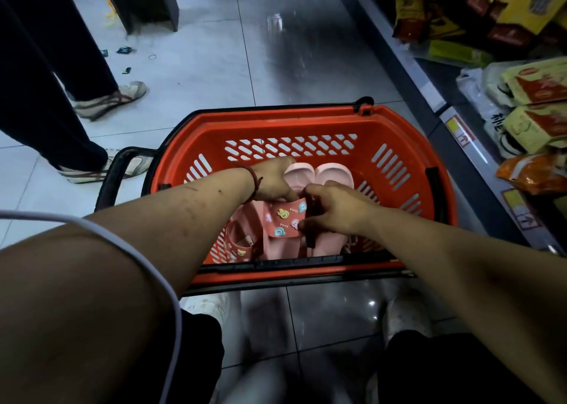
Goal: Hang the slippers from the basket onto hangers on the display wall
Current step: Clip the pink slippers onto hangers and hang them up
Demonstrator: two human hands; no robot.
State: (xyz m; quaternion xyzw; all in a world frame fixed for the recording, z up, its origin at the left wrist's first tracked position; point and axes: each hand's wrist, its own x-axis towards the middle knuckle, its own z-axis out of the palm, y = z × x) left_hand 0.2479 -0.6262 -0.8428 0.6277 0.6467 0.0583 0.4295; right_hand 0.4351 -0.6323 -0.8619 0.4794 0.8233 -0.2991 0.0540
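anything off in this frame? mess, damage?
Small dark scraps and a thin ring litter the floor upper left, beside another person's shoes. The pink slippers lie jumbled in the basket; no damage visible.

A basket [306, 114] sits on the floor [199, 66] just ahead. Slippers [319, 173] lie inside it, the left hand [273, 178] and right hand [334, 209] meeting on them. A shelf [429, 97] runs along the right; another person's feet [110, 100] stand left.
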